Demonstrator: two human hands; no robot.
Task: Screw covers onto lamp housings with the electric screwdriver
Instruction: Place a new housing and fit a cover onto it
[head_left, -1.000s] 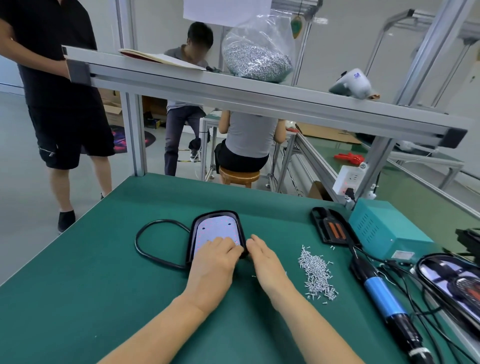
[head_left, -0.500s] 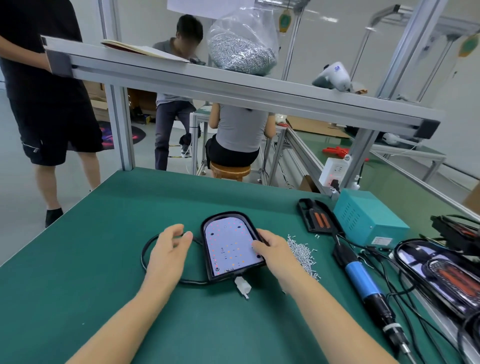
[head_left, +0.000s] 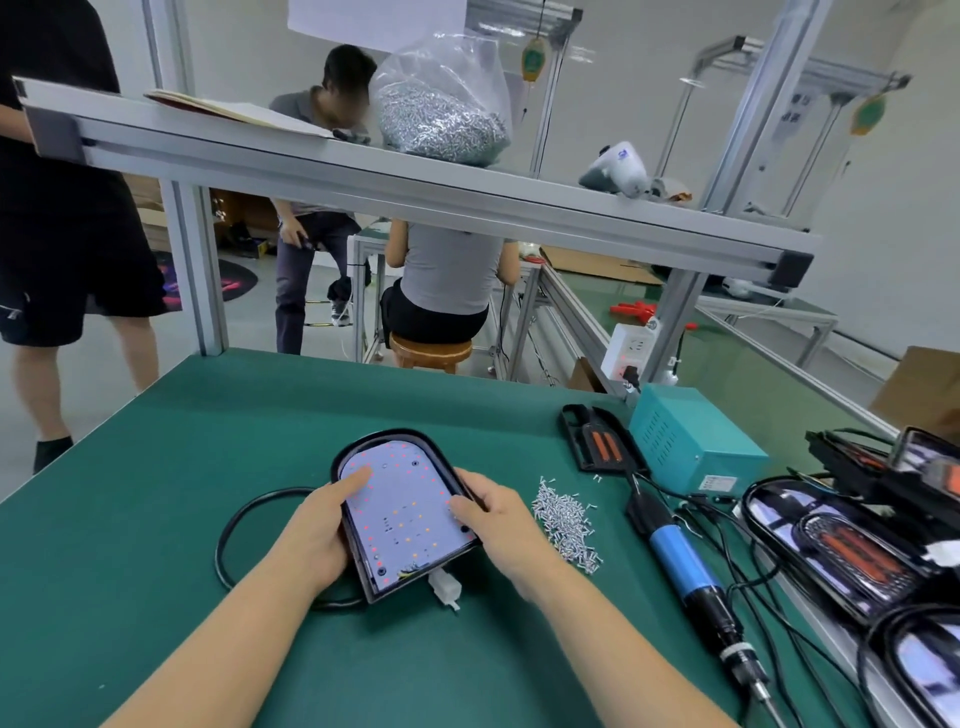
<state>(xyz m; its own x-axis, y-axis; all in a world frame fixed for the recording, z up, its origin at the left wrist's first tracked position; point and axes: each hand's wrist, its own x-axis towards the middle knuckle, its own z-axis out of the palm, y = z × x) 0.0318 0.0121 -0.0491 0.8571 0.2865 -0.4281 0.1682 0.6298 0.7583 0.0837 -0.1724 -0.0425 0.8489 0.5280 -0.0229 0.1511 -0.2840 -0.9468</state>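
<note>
The left hand (head_left: 317, 530) held the left edge of the lamp housing (head_left: 405, 512), with its fingers laid out nearly straight on the white board inside. The right hand (head_left: 493, 519) held the right edge, with its fingers curled over the black rim. The housing sat in the middle of the green bench (head_left: 130, 519), open side up, and I could see no cover on it yet. A black cable (head_left: 228, 530) looped out to the left of the housing, and a small white plug (head_left: 445, 588) stuck out at its near end. A pile of little screws (head_left: 566, 522) lay just to the right of the right hand. Farther right lay the electric screwdriver (head_left: 685, 566) with its blue grip, and no hand touched it. Past it were a teal power box (head_left: 691, 441) and more lamps (head_left: 852, 551) at the right edge. Things could go wrong from here. The fingers pressed on the board might push on the tiny lights and hurt them. The cable or the white plug might get pinched under a cover. The right arm might bump the screws and scatter them.
</note>
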